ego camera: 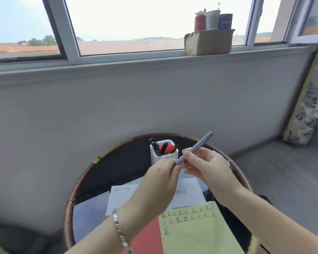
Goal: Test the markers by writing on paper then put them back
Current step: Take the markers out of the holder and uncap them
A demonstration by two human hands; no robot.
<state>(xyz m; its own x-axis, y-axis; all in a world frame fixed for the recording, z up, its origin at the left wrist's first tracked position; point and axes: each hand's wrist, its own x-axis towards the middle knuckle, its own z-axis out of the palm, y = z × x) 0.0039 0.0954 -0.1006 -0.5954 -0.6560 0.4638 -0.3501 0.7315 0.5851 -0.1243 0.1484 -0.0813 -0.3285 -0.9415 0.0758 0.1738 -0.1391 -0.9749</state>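
Observation:
A grey marker (196, 147) is held slanted above the round table, its far end pointing up and right. My right hand (207, 167) grips its barrel. My left hand (162, 182) pinches its lower end, which is hidden by the fingers. Behind the hands stands a white pen holder (163, 156) with several black and red markers (166, 147) in it. A yellow-green paper (196, 230) with rows of written characters lies at the near right of the table.
The round dark table has a wicker rim (84, 173). White sheets (123, 195) and a red sheet (147, 239) lie under the paper. A cardboard box (209, 41) with cups sits on the windowsill. A grey wall is behind the table.

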